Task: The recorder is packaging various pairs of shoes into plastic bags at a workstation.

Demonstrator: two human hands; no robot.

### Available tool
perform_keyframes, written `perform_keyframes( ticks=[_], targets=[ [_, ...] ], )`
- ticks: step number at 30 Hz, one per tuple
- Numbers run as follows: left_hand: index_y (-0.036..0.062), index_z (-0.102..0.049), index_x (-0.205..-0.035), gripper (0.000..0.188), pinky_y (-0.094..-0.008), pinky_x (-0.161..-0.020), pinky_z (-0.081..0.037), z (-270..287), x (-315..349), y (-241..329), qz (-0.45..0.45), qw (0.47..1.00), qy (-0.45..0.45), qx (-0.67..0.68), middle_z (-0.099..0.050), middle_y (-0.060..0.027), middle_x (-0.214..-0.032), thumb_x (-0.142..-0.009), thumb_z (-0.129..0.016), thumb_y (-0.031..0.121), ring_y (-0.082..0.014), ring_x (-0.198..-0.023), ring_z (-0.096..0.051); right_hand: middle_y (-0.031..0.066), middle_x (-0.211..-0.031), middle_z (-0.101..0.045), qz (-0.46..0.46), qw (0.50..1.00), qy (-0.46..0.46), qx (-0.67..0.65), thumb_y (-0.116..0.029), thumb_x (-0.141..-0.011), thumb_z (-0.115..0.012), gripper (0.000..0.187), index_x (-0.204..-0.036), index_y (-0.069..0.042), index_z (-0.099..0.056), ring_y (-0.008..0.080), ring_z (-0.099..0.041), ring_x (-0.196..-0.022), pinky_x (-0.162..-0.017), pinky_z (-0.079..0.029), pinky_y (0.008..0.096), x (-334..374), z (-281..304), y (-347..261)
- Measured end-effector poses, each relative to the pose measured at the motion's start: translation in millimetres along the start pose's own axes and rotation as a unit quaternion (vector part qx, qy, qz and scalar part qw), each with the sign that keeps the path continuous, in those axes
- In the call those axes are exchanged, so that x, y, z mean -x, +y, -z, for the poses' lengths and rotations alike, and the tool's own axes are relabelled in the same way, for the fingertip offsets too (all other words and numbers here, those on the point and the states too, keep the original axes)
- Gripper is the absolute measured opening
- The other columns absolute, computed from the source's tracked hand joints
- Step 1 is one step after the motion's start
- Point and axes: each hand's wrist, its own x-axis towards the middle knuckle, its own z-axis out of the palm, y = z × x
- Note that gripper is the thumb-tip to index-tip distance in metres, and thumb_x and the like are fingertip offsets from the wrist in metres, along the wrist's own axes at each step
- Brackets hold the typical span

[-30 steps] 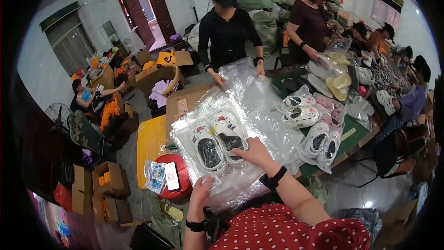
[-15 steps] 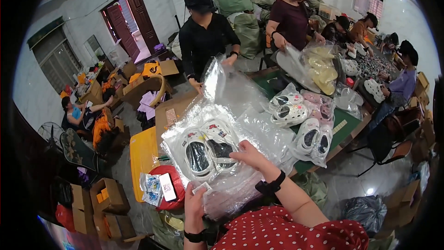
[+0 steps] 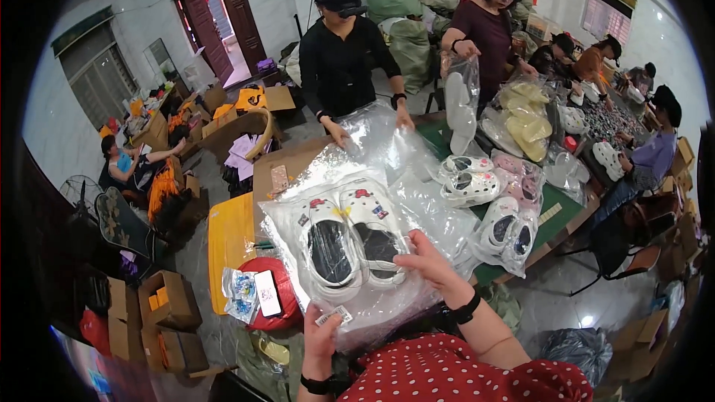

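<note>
A pair of white clogs (image 3: 369,207) with dark insoles and small red and yellow charms lies in a clear plastic bag (image 3: 381,308) in front of me. My left hand (image 3: 320,336) pinches the bag's near left corner, beside a small white barcode label (image 3: 334,316). At the bag's right edge, my right hand (image 3: 428,266) grips the plastic next to the right clog's heel. Under and behind it spread more clear bags (image 3: 432,208). Across the table a co-worker in black handles clear plastic (image 3: 372,130) with both hands.
Bagged white clogs (image 3: 497,229), spotted clogs (image 3: 471,180) and yellow clogs (image 3: 525,123) lie on the green table (image 3: 555,234) to the right. Left stand a yellow stool (image 3: 229,234), a red round thing (image 3: 279,311) and a phone (image 3: 267,294). Cartons (image 3: 170,305) sit on the floor.
The bagged clogs are raised closer to me, both hands still on the bag. The co-worker in black has lowered the plastic; the one in maroon now holds up a bag with a pale shoe.
</note>
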Motion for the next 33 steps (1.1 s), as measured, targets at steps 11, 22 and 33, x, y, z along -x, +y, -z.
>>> perform_keyframes(
  ticks=[11,22,33],
  targets=[
    [0.0003,-0.061,-0.108,0.033,-0.0305,-0.089,-0.048,-23,2,15,0.038,0.973,-0.159,-0.163,-0.063,-0.0089,-0.113,-0.077,-0.072,-0.002,-0.0164,-0.102,-0.061,0.0126,-0.118,-0.061,-0.054,0.975,0.026,-0.216,-0.013,-0.079,-0.066,0.07,-0.14,0.001,-0.036,0.0237,-0.064,-0.101,-0.089,-0.052,0.0381,41,37,3],
    [0.0078,-0.061,-0.124,0.059,-0.0466,-0.109,-0.033,-96,-35,24,-0.116,0.809,-0.444,-0.367,-0.022,-0.0228,-0.155,-0.074,-0.082,0.031,-0.0384,-0.138,-0.035,0.0138,-0.091,-0.067,0.063,0.804,0.418,-0.417,-0.025,-0.073,-0.053,0.035,-0.096,-0.001,-0.064,0.031,-0.064,-0.081,-0.08,-0.052,0.0423,153,125,24],
    [0.009,-0.05,-0.134,0.071,-0.0522,-0.109,-0.03,-17,-49,-49,-0.171,0.643,-0.233,-0.709,-0.028,-0.0302,-0.148,-0.078,-0.072,0.047,-0.0485,-0.135,-0.029,0.0138,-0.136,-0.049,0.194,0.912,0.353,-0.074,-0.008,-0.066,-0.052,0.084,-0.147,-0.005,-0.032,0.0287,-0.051,-0.122,-0.1,-0.044,0.0351,159,236,37]
  ],
)
